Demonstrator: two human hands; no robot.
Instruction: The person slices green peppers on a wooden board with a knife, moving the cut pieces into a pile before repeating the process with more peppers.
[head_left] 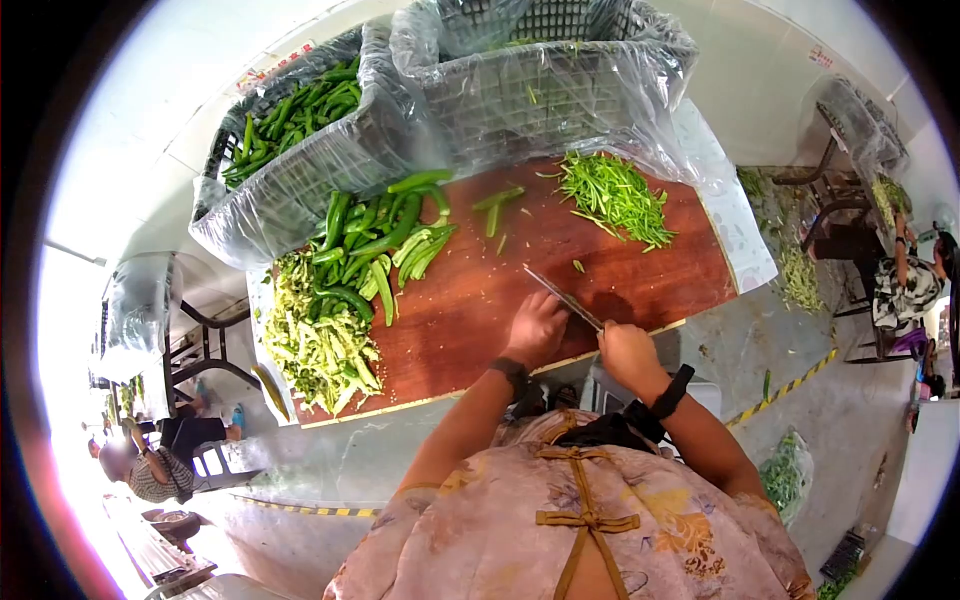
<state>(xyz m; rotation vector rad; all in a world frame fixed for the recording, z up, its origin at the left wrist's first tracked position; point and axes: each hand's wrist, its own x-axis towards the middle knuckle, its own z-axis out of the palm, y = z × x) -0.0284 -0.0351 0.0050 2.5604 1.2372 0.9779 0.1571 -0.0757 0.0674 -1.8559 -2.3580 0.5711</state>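
Note:
Over the front edge of the reddish-brown board, my right hand is closed round the handle of a knife, its blade pointing up and to the left. Beside the blade is my left hand, fingers curled near the metal; whether it holds anything is hidden. Whole green peppers and cut pepper strips lie at the board's left, above a heap of pale green cores. A pile of thin green shreds sits at the back right. A few pepper pieces rest near the back middle.
Behind the board stand a plastic-lined crate of green peppers and another lined crate. One person is at the far left, another at the far right. A bag of greens lies on the floor.

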